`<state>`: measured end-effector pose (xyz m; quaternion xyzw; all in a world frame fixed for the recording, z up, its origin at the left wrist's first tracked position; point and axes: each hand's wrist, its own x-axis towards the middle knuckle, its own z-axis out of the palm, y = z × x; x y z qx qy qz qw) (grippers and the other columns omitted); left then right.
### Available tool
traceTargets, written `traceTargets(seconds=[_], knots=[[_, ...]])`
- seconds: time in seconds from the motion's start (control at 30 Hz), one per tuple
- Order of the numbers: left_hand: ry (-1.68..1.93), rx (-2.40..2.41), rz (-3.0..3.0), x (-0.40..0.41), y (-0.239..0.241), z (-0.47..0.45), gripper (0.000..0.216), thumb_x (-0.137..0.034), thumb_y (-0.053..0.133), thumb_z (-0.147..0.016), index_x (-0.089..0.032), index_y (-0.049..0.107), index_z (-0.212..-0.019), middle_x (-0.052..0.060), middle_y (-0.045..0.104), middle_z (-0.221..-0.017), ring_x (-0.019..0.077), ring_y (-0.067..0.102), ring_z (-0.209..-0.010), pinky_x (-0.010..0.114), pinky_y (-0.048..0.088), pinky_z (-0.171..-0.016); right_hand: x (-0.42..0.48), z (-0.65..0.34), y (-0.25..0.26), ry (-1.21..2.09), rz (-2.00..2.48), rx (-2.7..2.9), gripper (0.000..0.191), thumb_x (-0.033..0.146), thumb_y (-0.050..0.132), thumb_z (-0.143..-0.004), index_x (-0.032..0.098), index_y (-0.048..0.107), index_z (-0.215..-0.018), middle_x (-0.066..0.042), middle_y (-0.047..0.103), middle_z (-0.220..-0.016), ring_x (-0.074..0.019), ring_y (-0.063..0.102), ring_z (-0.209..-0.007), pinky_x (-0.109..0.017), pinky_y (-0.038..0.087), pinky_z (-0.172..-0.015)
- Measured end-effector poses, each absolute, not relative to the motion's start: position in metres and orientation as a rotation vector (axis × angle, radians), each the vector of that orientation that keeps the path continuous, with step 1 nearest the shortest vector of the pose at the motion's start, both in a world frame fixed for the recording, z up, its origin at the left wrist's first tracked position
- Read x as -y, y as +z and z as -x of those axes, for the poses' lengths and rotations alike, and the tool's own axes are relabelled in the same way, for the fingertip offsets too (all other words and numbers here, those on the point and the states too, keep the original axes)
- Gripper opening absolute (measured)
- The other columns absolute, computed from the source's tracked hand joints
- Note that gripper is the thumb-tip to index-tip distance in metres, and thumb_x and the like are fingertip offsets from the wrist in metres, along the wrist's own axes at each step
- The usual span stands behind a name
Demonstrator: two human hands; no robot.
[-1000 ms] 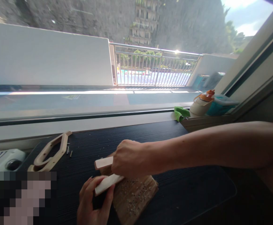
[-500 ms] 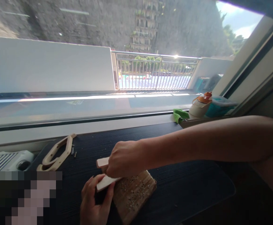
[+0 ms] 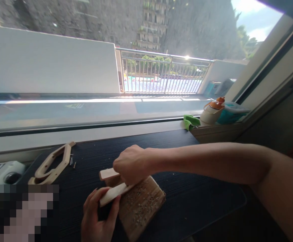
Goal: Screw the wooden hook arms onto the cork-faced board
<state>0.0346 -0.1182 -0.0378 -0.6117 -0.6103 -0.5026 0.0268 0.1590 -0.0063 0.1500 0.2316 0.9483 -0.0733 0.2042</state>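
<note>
My left hand (image 3: 98, 211) is closed round the near end of a pale wooden bar (image 3: 115, 193), thumb on one side and fingers on the other. The bar rests at the edge of a rough wooden block (image 3: 142, 203) whose top is dotted with many small holes. My right hand (image 3: 132, 164) makes a fist above the bar's far end; whatever it grips is hidden by the fingers. Just beyond, a second pale wooden piece (image 3: 108, 174) sticks out from under the fist. Whether the two pale pieces are joined cannot be seen.
Two shaped wooden frame pieces (image 3: 53, 164) lie at the left of the dark table (image 3: 202, 198), beside several screws (image 3: 72, 160). A green cloth (image 3: 191, 121), a bottle with an orange top (image 3: 213, 111) and a teal container (image 3: 231, 113) stand along the windowsill.
My right fist has turned and its elbow has swung lower and nearer. The view has shifted slightly. My left hand keeps its hold on the wooden bar.
</note>
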Motion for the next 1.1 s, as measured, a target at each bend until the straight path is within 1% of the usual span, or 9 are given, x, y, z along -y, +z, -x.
traceTargets(seconds=[0.1, 0.2, 0.27, 0.4, 0.5, 0.63, 0.8, 0.97, 1.1], knots=[[-1.530, 1.854, 1.881, 0.118, -0.037, -0.033, 0.032, -0.044, 0.059, -0.080, -0.022, 0.054, -0.102, 0.006, 0.060, -0.095, 0.0227, 0.060, -0.092, 0.035, 0.050, -0.082, 0.003, -0.155, 0.157, -0.220, -0.666, -2.579, 0.029, 0.027, 0.054, -0.072, 0.013, 0.069, -0.093, -0.012, 0.070, -0.088, -0.0254, 0.065, -0.081, -0.028, 0.043, -0.050], [-1.531, 1.786, 1.933, 0.119, -0.036, -0.031, 0.027, -0.040, 0.059, -0.080, -0.024, 0.055, -0.101, 0.003, 0.061, -0.093, 0.0209, 0.060, -0.090, 0.036, 0.048, -0.086, 0.004, -0.162, 0.172, -0.180, -0.654, -2.622, 0.028, 0.027, 0.049, -0.076, 0.014, 0.070, -0.091, -0.010, 0.070, -0.089, -0.0238, 0.064, -0.081, -0.028, 0.042, -0.053], [-1.562, 1.804, 1.961, 0.120, -0.032, -0.030, 0.031, -0.040, 0.061, -0.079, -0.024, 0.054, -0.105, 0.003, 0.061, -0.097, 0.0209, 0.060, -0.092, 0.037, 0.047, -0.088, 0.004, -0.171, 0.182, -0.141, -0.694, -2.742, 0.028, 0.029, 0.047, -0.079, 0.016, 0.069, -0.090, -0.009, 0.070, -0.088, -0.0215, 0.063, -0.080, -0.028, 0.041, -0.057], [-1.757, 2.108, 1.778, 0.116, -0.015, -0.026, 0.055, -0.052, 0.063, -0.071, -0.021, 0.049, -0.115, 0.008, 0.058, -0.110, 0.0269, 0.057, -0.102, 0.045, 0.046, -0.090, 0.000, -0.191, 0.187, -0.105, -0.768, -2.727, 0.027, 0.030, 0.053, -0.077, 0.016, 0.069, -0.093, -0.009, 0.070, -0.087, -0.0193, 0.062, -0.078, -0.027, 0.039, -0.059], [-1.767, 2.311, 1.746, 0.112, -0.004, -0.023, 0.054, -0.057, 0.062, -0.067, -0.021, 0.055, -0.108, 0.008, 0.061, -0.105, 0.0285, 0.059, -0.100, 0.049, 0.047, -0.089, -0.004, -0.209, 0.176, -0.185, -0.818, -2.799, 0.026, 0.028, 0.051, -0.077, 0.018, 0.070, -0.091, -0.007, 0.070, -0.086, -0.0179, 0.062, -0.076, -0.026, 0.037, -0.059], [-1.696, 2.315, 1.862, 0.111, -0.004, -0.024, 0.042, -0.057, 0.061, -0.066, -0.022, 0.065, -0.088, 0.008, 0.062, -0.111, 0.0287, 0.060, -0.104, 0.045, 0.049, -0.089, -0.002, -0.238, 0.150, -0.437, -0.981, -2.999, 0.029, 0.030, 0.052, -0.078, 0.021, 0.068, -0.101, -0.004, 0.070, -0.086, -0.0166, 0.062, -0.079, -0.024, 0.037, -0.063], [-1.708, 2.329, 1.933, 0.113, -0.014, -0.026, 0.041, -0.052, 0.065, -0.065, -0.023, 0.063, -0.094, 0.004, 0.068, -0.093, 0.0225, 0.066, -0.085, 0.035, 0.055, -0.077, 0.005, -0.260, 0.111, -0.743, -1.065, -2.975, 0.033, 0.031, 0.058, -0.077, 0.022, 0.065, -0.108, -0.003, 0.069, -0.083, -0.0148, 0.060, -0.071, -0.023, 0.036, -0.061], [-1.670, 2.213, 1.957, 0.112, -0.016, -0.026, 0.032, -0.047, 0.066, -0.067, -0.023, 0.063, -0.089, 0.002, 0.067, -0.088, 0.0188, 0.066, -0.080, 0.029, 0.054, -0.077, 0.006, -0.258, 0.090, -0.677, -1.086, -3.011, 0.027, 0.029, 0.055, -0.082, 0.020, 0.064, -0.105, -0.005, 0.069, -0.092, -0.0183, 0.063, -0.082, -0.024, 0.037, -0.066], [-1.663, 2.147, 2.005, 0.109, -0.014, -0.026, 0.028, -0.045, 0.066, -0.068, -0.024, 0.062, -0.086, 0.001, 0.066, -0.085, 0.0178, 0.066, -0.078, 0.026, 0.055, -0.073, 0.006, -0.256, 0.099, -0.500, -1.054, -2.970, 0.024, 0.029, 0.048, -0.087, 0.020, 0.062, -0.103, -0.005, 0.069, -0.092, -0.0193, 0.064, -0.081, -0.025, 0.034, -0.061]])
